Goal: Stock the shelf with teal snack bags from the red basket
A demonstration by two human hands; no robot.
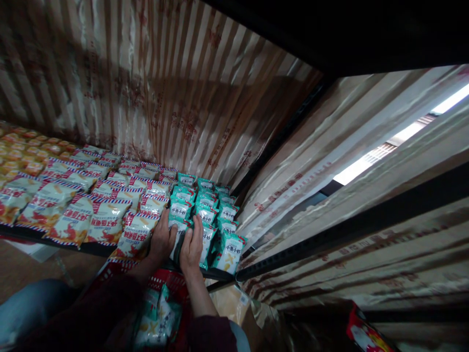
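My left hand (pixel 163 239) and my right hand (pixel 192 245) are on either side of a green-and-white snack bag (pixel 179 236) at the front of the shelf. The bag is gripped between them, its lower part partly hidden by my fingers. Behind it and to the right stand several matching green-and-white bags (pixel 230 252) in upright rows. Left of my left hand, red-and-white snack bags with striped edges (pixel 105 224) fill the shelf. Below my forearms sits a red basket (pixel 171 279) holding more green-and-white bags (pixel 156 320).
Yellow-orange packets (pixel 22 151) are at the far left of the shelf. Striped, wrinkled sheeting (pixel 146 93) covers the back and right side. Dark metal shelf posts (pixel 278 137) and a rail (pixel 330 237) frame the right. A red packet (pixel 366 332) is at lower right.
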